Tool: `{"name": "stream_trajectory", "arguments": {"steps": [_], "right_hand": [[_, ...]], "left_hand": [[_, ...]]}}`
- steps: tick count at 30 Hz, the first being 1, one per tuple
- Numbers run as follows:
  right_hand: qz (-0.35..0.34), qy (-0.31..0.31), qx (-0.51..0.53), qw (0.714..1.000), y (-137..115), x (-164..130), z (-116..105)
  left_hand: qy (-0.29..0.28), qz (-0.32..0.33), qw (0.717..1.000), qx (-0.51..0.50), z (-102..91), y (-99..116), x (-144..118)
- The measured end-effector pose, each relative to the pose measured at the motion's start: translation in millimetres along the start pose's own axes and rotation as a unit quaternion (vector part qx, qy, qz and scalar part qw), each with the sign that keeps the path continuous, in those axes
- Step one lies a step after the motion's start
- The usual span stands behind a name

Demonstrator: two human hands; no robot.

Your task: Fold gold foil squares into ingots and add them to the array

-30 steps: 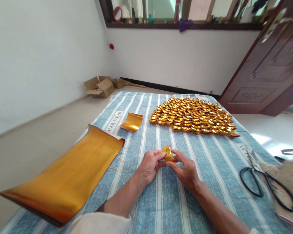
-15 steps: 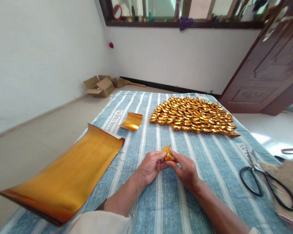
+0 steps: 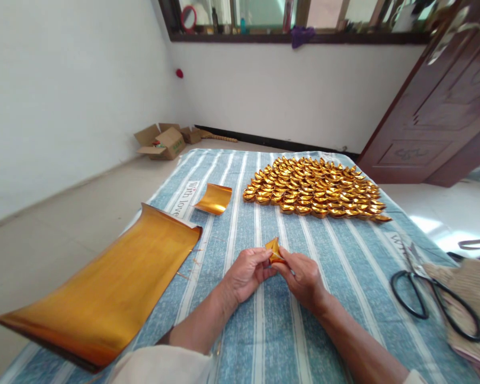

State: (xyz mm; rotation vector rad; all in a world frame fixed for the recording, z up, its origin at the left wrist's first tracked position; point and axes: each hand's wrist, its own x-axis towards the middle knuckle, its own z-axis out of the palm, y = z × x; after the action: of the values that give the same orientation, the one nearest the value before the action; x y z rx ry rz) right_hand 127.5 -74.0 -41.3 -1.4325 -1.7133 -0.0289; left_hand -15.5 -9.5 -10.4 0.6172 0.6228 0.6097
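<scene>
Moved slightly inward, right hand (image 3: 304, 277) pinched one folded paper (image 3: 273, 247) together with left hand (image 3: 246, 273); beyond paper lay gold pieces (image 3: 314, 186), right of it scissors (image 3: 420, 273), left of it sheets (image 3: 100, 288).

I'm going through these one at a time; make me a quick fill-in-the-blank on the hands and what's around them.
1. The left hand and right hand hold a small folded piece coloured ____.
2. The scissors lie nearer the ____ hand.
3. Near the small curved sheet, the cloth reads "With ____".

Missing words: gold; right; love.
</scene>
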Motion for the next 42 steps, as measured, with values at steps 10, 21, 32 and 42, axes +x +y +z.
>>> {"name": "stream_trajectory", "arguments": {"steps": [10,21,32,42], "right_hand": [[0.034,0.020,0.045,0.998,-5.2,-0.8,2.5],[0.114,0.018,0.148,0.982,-6.4,-1.5,4.2],[0.131,0.028,0.178,0.975,-8.1,-0.1,3.8],[0.141,0.021,0.175,0.974,-5.7,-1.1,4.0]], "left_hand": [[-0.035,0.011,0.999,-0.011,1.4,0.2,1.7],[-0.043,0.006,0.999,0.009,0.3,-0.2,2.1],[-0.037,0.004,0.998,0.049,-0.3,-1.0,2.1],[-0.034,0.006,0.999,0.024,0.3,-0.6,1.6]]}}
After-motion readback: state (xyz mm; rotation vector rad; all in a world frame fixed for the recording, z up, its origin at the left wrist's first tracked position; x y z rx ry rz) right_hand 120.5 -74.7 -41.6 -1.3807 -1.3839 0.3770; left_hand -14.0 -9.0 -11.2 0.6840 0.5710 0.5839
